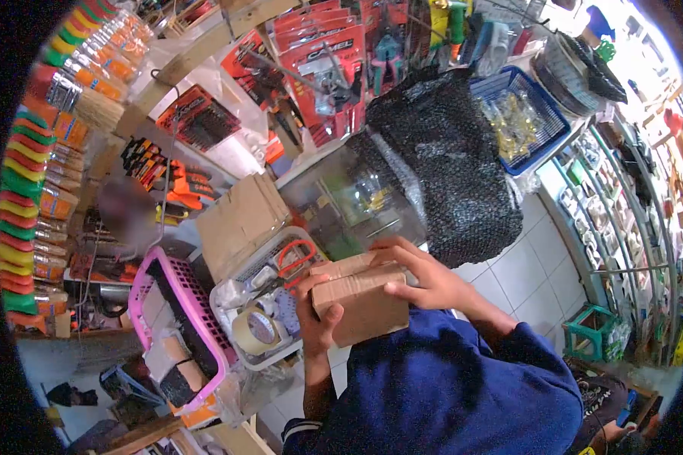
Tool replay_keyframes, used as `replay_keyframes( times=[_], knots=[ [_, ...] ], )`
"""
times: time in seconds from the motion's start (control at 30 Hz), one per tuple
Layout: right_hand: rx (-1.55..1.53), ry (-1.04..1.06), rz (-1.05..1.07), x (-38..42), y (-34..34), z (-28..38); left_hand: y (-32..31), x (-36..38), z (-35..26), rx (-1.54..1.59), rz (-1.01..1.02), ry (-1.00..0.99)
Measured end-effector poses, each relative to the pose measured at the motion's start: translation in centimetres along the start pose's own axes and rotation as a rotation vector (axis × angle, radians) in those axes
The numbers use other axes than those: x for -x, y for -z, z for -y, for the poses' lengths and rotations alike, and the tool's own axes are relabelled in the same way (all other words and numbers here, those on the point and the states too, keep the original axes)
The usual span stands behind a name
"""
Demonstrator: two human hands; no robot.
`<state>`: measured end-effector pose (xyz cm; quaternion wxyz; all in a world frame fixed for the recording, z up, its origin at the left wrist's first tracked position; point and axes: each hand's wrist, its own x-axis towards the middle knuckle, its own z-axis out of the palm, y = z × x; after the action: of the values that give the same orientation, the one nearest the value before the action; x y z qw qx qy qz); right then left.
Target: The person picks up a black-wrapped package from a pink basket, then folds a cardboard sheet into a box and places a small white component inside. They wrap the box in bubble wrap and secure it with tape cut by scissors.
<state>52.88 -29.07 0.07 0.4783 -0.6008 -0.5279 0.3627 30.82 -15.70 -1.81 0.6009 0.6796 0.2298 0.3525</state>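
A small brown cardboard box (366, 307) is held close in front of my blue shirt. My left hand (316, 315) grips its left side, the thumb on the front face and the fingers at the upper corner. Across the top right lies my right hand (425, 277), thumb against the front edge and fingers over the top flaps. Whatever is inside the box is hidden. Just left of my left hand stands a white basket (239, 353) with a roll of tape (256, 331) and red-handled scissors (297, 258).
Black bubble wrap (451, 159) drapes over the glass-topped counter (311, 193) ahead. A blue basket (558, 136) holds small yellowish packets. A pink basket (224, 364) and a larger carton (239, 220) stand at left. Another person's hand (615, 431) shows at bottom right.
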Motion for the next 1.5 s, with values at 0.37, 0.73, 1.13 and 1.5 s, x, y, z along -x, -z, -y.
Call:
replay_keyframes(
  times=[0.37,0.73,1.13,1.5],
  knots=[
    [0.126,0.142,0.063,-0.1,2.3,-0.8,0.4,2.2,1.8,-0.034,-0.05,-0.056],
    [0.203,0.225,-0.532,-6.2,2.9,-2.1,1.3,3.1,0.1,-0.324,-0.156,-0.189],
    [0.583,0.119,-0.346,-8.1,-0.7,-6.8,7.8,6.3,-3.1,-0.529,-0.489,-0.209],
    [0.712,0.342,-0.538,-9.0,-0.7,-3.6,15.0,7.9,-2.2,-0.684,-0.6,-0.061]
  ],
)
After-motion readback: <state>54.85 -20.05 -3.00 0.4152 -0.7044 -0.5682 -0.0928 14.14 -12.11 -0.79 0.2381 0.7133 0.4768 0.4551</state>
